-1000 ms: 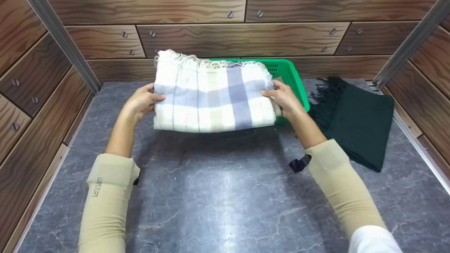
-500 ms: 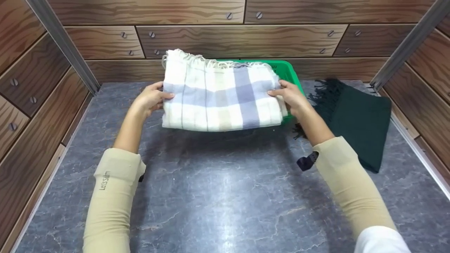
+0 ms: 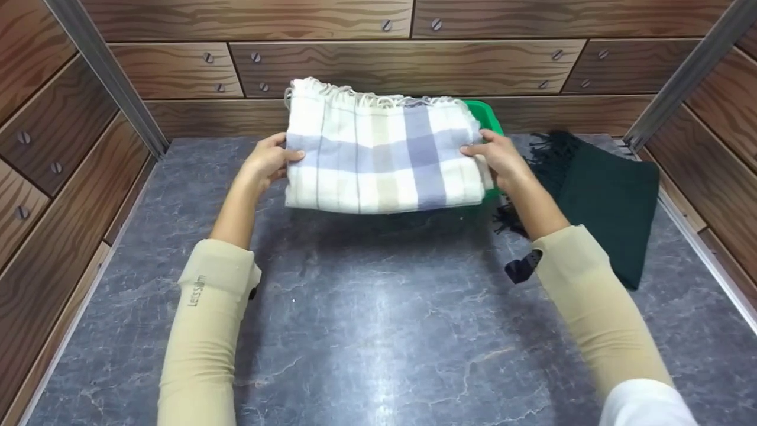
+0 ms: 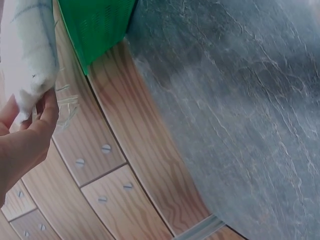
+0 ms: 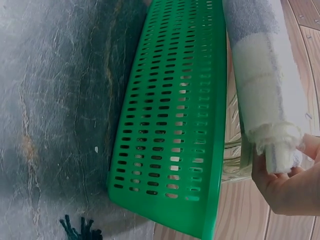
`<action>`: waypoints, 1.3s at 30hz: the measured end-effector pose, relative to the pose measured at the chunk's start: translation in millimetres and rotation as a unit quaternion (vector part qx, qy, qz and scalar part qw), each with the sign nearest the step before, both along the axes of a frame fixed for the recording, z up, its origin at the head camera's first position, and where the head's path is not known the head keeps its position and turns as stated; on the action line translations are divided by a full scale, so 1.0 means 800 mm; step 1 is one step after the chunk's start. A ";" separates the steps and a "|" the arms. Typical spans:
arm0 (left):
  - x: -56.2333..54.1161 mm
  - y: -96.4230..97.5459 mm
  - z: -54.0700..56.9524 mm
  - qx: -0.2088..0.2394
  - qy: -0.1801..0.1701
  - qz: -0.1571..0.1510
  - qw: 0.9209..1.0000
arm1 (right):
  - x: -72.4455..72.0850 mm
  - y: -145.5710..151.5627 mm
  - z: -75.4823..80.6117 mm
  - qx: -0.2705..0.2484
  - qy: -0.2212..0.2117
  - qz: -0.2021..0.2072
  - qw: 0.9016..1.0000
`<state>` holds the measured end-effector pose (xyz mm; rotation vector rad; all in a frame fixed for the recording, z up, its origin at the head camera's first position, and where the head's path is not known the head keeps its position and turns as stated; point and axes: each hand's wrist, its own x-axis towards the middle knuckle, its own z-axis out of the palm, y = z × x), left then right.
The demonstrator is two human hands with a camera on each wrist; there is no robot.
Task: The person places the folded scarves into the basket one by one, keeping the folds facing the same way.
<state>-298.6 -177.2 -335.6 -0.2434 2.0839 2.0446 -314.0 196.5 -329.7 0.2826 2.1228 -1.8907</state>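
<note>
Gripping opposite ends of a folded plaid scarf (image 3: 384, 157), a person's left hand (image 3: 267, 161) and right hand (image 3: 502, 157) hold it above a green plastic basket (image 3: 486, 113). A dark green fringed shawl (image 3: 612, 207) lies on the counter (image 3: 355, 331) to the basket's right. Should either pinch loosen, the layers could slip and unfold; the scarf's loose fringe (image 3: 378, 100) could snag on the basket's rim if the bundle is lowered off-centre.

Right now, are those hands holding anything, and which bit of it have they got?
Yes, a folded checked cloth. The left hand pinches its left side edge, and the right hand pinches its right side edge.
</note>
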 end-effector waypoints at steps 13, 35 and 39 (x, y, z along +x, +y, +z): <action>-0.008 0.023 -0.006 0.003 0.024 0.024 0.999 | -0.001 0.013 0.002 0.011 0.023 -0.026 0.999; -0.029 0.059 -0.018 -0.008 0.061 0.047 0.997 | -0.004 0.041 0.001 0.033 0.051 -0.042 0.997; -0.032 0.065 -0.021 -0.007 0.068 0.050 0.996 | -0.005 0.046 0.001 0.038 0.053 -0.047 0.997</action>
